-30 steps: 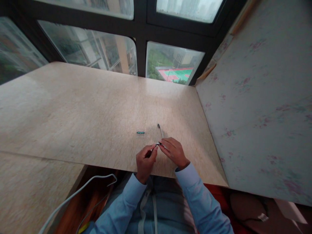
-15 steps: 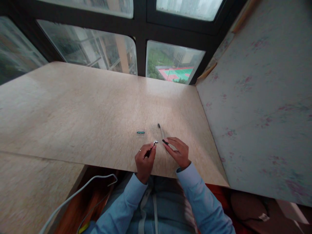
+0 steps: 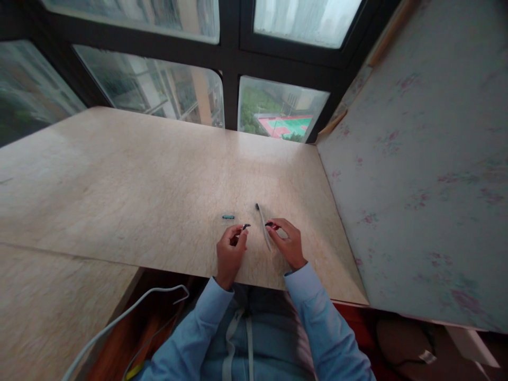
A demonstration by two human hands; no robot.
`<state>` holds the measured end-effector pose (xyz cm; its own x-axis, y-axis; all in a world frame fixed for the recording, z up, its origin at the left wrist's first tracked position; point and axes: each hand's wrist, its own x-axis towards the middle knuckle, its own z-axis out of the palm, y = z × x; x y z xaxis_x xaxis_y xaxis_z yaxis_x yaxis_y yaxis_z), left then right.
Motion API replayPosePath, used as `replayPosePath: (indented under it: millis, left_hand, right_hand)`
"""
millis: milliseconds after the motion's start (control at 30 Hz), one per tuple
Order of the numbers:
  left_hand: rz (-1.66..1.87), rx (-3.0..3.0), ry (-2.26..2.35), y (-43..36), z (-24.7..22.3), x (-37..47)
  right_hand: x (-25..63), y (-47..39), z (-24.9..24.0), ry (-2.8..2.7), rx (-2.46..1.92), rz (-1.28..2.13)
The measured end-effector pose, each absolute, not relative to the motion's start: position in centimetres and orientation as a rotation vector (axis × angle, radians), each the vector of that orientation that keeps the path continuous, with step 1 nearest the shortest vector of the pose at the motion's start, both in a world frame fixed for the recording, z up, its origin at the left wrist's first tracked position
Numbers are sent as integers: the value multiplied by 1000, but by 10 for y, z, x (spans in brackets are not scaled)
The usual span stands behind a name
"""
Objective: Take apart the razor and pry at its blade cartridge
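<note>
My left hand pinches a razor handle, its dark and silvery neck end poking out past the fingertips. Most of the handle is hidden in the palm. Between the thumb and fingers of my right hand is a small black razor head. The two pieces are apart, with a gap between the hands. A toothbrush with a dark head and pale grey handle lies on the counter in that gap, close to the right fingertips. Beyond my left hand lies a small razor cartridge with a teal strip.
The beige marbled counter runs back to dark-framed windows. On the right it meets a flowered wall. A white cable hangs by the counter's front edge at lower left.
Both hands have shifted slightly away from me and farther apart. The razor handle and razor head now have a wider gap, and more of the toothbrush handle shows.
</note>
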<state>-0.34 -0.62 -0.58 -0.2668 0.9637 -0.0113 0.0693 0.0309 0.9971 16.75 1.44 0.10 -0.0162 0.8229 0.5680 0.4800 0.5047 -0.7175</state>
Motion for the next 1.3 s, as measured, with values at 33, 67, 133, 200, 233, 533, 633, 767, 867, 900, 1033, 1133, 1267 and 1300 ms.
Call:
replayPosePath:
  millis: [33, 67, 133, 200, 233, 533, 633, 767, 867, 900, 1033, 1133, 1267, 1300]
  left_hand:
    - [1352, 1164, 1498, -2, -7, -5]
    - [1354, 1228, 1522, 2, -9, -6]
    - [1346, 1386, 1562, 8, -11, -8]
    - [1310, 1561, 1599, 13, -11, -8]
    - [1278, 1644, 1619, 14, -11, -7]
    - [789, 2040, 1881, 15, -2, 7]
    - [699, 2069, 1937, 18, 2, 9]
    - [622, 2040, 1970, 23, 6, 9]
    - [584, 2031, 1970, 25, 9, 10]
    - [586, 2030, 1967, 25, 9, 11]
    - [660, 2009, 1952, 26, 9, 14]
    - [729, 1991, 1931, 26, 11, 16]
    - [783, 1935, 1903, 25, 18, 19]
    - [799, 1912, 1887, 24, 20, 21]
  right_hand:
    - [168, 15, 0, -1667, -1128, 407]
    - [168, 15, -1, -1670, -1131, 417]
    - [169, 16, -3, -1669, -1137, 431]
    - [170, 17, -6, -1658, -1145, 448]
    - [170, 17, -7, -1650, -1149, 458]
    - [173, 19, -11, -1620, -1184, 516]
    - [174, 19, -11, -1612, -1176, 518]
    - [175, 19, -10, -1604, -1167, 522]
    - [174, 19, -8, -1593, -1163, 519]
    - [174, 18, -7, -1589, -1160, 516]
    - [174, 17, -6, -1558, -1160, 502]
    - [174, 17, -6, -1523, -1164, 490]
    - [175, 18, -3, -1482, -1162, 463]
    - [175, 17, -1, -1469, -1160, 453]
